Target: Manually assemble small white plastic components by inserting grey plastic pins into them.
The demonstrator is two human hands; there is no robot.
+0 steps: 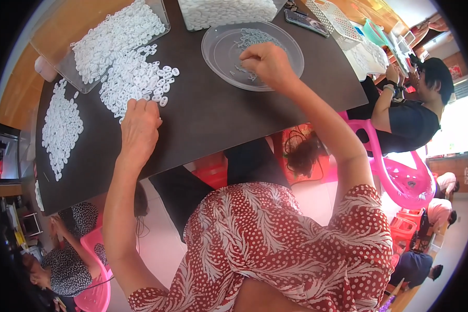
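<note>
My left hand [140, 127] is at the near edge of a pile of small white oval pieces with holes [135, 78], its fingers closed together. Anything between those fingertips is hidden. Over a round, shallow clear dish [217, 65], my right hand [270, 63] holds its fingers in a pinch; I cannot make out what is in them. Thin grey-blue pin-like pieces [257, 37] lie in that dish, most of them beyond my right hand, a few beside and below it.
A clear bin [164, 18] spills white pieces onto the dark table [203, 130]. Another white heap [61, 130] lies at left. At the back are a filled box [229, 13], a phone [307, 23] and a white basket [334, 23]. People sit on both sides, one by a pink chair [408, 179].
</note>
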